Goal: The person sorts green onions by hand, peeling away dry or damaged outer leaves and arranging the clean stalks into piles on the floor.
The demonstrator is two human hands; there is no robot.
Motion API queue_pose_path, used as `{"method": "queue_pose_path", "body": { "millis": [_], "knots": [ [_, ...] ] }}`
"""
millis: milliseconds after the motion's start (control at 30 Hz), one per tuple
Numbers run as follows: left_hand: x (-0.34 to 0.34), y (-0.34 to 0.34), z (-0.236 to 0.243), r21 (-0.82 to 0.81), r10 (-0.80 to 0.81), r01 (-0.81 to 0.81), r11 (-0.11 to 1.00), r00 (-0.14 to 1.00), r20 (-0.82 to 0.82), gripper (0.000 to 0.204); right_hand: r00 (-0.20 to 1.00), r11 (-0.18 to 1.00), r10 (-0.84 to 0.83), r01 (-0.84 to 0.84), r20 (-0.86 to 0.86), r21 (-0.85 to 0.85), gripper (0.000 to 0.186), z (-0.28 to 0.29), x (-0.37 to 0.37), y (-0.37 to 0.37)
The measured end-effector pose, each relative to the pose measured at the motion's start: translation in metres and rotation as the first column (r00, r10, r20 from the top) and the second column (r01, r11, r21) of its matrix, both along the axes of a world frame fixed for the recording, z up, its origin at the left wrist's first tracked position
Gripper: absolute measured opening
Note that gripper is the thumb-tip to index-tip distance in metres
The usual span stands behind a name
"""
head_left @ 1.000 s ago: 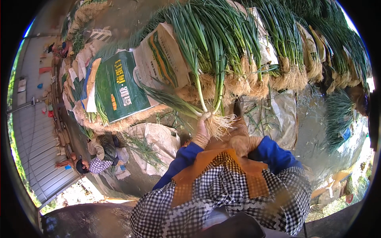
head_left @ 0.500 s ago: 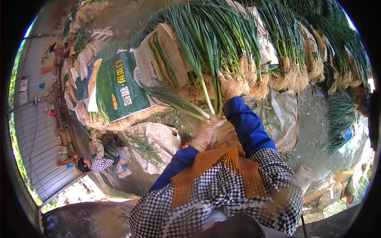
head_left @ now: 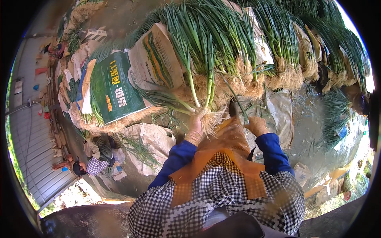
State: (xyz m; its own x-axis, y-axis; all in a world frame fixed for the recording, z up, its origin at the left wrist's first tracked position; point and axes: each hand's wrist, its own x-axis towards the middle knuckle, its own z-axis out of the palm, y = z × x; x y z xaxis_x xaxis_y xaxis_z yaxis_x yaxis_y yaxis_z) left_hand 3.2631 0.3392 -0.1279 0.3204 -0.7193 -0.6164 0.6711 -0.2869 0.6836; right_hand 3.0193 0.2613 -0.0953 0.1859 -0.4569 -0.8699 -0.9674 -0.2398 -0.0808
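Observation:
My left hand [head_left: 194,129] is closed around the base of several green onions [head_left: 210,89]. Their pale, stringy roots [head_left: 212,120] hang beside its fingers, and the leaves fan out upward, one bent off to the left. Out to the right, my right hand [head_left: 257,127] is closed on the lower end of a long, limp green onion leaf [head_left: 237,99]. That leaf slants up and left, apart from the held bunch. Right behind the bunch lies a thick row of green onions [head_left: 226,39] with their roots toward me.
A green printed sack [head_left: 119,87] covers the pile at left. More onion bundles [head_left: 283,47] line the right, with paper sacks between them. A pale sack [head_left: 149,146] with loose leaves lies on the floor. Another person [head_left: 95,162] works at lower left. An orange apron [head_left: 222,139] covers my lap.
My right hand has come away from the leaves, down and to the right, with a leaf pulled off. My left hand has shifted slightly left, still gripping the bunch.

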Motion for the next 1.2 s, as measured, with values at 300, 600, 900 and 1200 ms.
{"method": "queue_pose_path", "body": {
  "millis": [300,600,900,1200],
  "knots": [
    [-0.011,0.008,0.001,0.068,-0.007,0.018,0.998,0.986,-0.164,0.017,0.316,0.883,-0.259,0.461,0.913,0.091,0.033,-0.055,0.111,-0.074],
    [-0.007,-0.008,0.008,0.022,0.044,-0.039,0.999,0.959,-0.281,0.013,0.464,0.973,0.128,-0.232,0.877,-0.019,0.026,0.029,-0.001,0.012],
    [-0.005,-0.003,-0.016,0.035,-0.029,0.037,0.999,0.976,-0.217,0.02,0.348,0.697,-0.561,0.688,0.751,0.202,0.048,-0.081,0.119,-0.094],
    [-0.006,0.0,0.008,0.072,0.078,-0.067,0.995,0.982,-0.173,0.017,-0.39,0.273,-0.834,0.325,0.391,0.905,0.034,-0.069,0.088,-0.063]
  ]
}}
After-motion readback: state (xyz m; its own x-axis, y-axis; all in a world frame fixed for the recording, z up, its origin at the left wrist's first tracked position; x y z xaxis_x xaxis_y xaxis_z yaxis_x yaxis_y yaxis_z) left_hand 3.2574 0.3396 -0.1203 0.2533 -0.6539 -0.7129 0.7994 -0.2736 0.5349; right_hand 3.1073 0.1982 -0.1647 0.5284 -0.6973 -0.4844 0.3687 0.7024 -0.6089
